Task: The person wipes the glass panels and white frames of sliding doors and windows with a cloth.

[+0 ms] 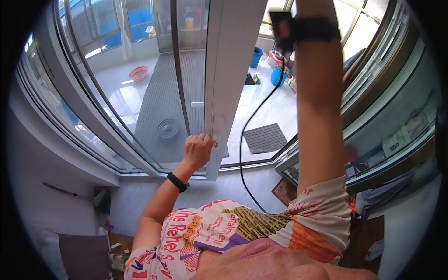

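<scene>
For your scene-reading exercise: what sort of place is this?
Probably a home, at a sliding glass door onto a tiled balcony. A doormat, buckets and a basket lie outside.

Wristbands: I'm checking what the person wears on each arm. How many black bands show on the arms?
2. One black band sits on the left wrist, below the left hand at the door handle. The other black band wraps the raised right forearm; the right hand is out of frame.

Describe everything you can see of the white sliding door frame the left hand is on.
The white door frame is a broad, smooth, metal-looking upright stile running from the picture's top down to the sill. It carries a pale handle plate low on its face. The left hand grips it at that handle. Glass adjoins its left edge; an opening lies right.
</scene>
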The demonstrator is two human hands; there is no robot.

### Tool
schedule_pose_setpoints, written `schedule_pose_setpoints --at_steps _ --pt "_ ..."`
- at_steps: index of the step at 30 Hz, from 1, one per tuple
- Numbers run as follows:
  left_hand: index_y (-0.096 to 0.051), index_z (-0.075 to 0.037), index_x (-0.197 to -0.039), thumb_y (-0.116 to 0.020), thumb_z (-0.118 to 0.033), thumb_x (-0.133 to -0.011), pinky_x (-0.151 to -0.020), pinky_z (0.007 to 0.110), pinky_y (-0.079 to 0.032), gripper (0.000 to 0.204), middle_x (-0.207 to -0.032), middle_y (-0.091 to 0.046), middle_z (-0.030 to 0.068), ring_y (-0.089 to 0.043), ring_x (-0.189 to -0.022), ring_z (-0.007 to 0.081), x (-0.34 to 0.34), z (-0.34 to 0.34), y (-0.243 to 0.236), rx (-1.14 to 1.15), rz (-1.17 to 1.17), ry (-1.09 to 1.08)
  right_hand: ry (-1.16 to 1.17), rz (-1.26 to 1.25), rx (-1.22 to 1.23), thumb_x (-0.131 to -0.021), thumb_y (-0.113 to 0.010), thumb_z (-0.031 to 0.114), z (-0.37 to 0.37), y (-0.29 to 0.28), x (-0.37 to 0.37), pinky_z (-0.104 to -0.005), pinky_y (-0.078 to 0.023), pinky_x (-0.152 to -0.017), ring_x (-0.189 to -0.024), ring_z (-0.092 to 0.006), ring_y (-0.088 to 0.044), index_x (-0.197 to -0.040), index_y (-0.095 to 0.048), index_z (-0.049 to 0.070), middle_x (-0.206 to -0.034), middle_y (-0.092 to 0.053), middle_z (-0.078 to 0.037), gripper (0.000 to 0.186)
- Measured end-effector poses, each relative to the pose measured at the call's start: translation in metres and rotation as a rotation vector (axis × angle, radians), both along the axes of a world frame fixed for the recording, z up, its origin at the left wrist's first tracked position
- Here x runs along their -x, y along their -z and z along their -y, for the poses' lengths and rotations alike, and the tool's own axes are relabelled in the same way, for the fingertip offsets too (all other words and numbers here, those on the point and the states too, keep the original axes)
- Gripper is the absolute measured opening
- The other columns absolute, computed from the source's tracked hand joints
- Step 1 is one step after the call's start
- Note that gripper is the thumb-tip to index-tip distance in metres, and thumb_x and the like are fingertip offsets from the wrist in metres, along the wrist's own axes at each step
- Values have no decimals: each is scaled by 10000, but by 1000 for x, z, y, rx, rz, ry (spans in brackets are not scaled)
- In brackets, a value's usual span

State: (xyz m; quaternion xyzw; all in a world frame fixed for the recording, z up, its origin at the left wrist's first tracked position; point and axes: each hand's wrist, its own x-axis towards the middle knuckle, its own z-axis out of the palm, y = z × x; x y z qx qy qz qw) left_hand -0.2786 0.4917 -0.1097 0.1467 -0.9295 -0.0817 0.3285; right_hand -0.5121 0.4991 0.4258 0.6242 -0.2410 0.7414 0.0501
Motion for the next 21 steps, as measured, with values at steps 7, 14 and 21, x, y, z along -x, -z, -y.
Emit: schedule_pose_setpoints --at_steps 7,14,21 --pt "-553 -56 -833 -575 -185 -951 -676 437 -395 176 -742 -557 101 -571 -697 306 -6 -6 -5 84 85 -40 297 180 -347 -1029 -522 316 -34 222 -52 -370 -489 -855 -911 -222 -612 -1258 -548 28 -1043 -633 -119 369" --pt "-554 -58 -808 -544 -186 -958 -675 427 -381 197 -704 -535 104 -564 -676 305 -54 10 -5 56 109 -61 366 87 -287 -994 -556 127 -42 488 -115 -428 -433 -1046 -1282 -344 -512 -1426 -448 8 -1372 -501 -204 461" --pt "-557 -59 -728 -573 -275 -950 -656 431 -355 310 -659 -512 100 -523 -634 313 -105 -2 -4 4 115 -160 -33 284 -446 -1039 -449 268 -47 518 -164 -426 -320 -1091 -1310 -291 -344 -1352 -474 44 -1337 -381 -149 385"
